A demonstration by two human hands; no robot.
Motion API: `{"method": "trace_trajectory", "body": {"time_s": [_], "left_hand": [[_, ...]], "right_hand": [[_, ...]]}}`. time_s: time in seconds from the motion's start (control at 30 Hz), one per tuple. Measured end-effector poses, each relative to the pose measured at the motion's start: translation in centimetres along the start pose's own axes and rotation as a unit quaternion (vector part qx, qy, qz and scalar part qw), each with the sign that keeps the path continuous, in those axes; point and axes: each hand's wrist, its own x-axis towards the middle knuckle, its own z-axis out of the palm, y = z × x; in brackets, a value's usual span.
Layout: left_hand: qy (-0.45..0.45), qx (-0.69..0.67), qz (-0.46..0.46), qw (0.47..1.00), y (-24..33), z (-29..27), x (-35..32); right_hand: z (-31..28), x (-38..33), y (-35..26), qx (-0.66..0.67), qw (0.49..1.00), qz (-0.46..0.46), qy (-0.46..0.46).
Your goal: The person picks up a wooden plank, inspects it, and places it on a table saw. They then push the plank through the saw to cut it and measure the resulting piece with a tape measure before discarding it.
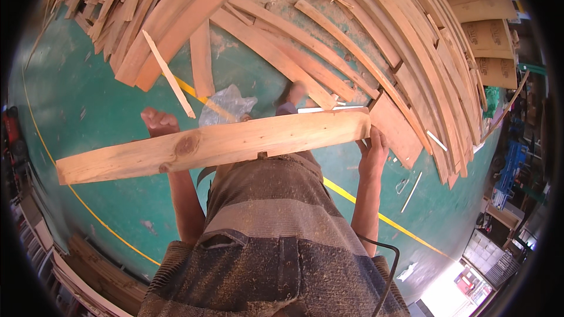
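A long pale plank (pixel 235 141) spans both hands and runs well left past the left hand (pixel 160 122). Its face is smooth and yellowish, with a large brown knot just right of that hand, tiny dark specks nearer the right, and a dark nick midway along the near edge. The right hand (pixel 374 147) pinches the right end; the left passes beneath, fingers beyond the far edge, its grasp unclear. Stacked boards (pixel 432 64) lie beyond the right grip.
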Motion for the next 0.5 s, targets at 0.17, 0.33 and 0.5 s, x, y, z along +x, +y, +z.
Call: {"method": "trace_trajectory", "body": {"time_s": [0.17, 0.33, 0.5], "left_hand": [[-0.019, -0.024, -0.009, 0.999, -0.6, 0.6, 0.0], [0.013, -0.040, 0.010, 0.999, -0.5, 0.3, -1.1], [0.046, -0.038, 0.022, 0.998, 0.3, -0.3, -2.1]], "right_hand": [[0.2, -0.4, -0.5, -0.008, 1.000, -0.001, 0.001], [0.2, -0.6, -0.7, -0.013, 1.000, -0.011, 0.007], [-0.3, -0.7, -0.2, 0.000, 1.000, -0.008, 0.006]]}}
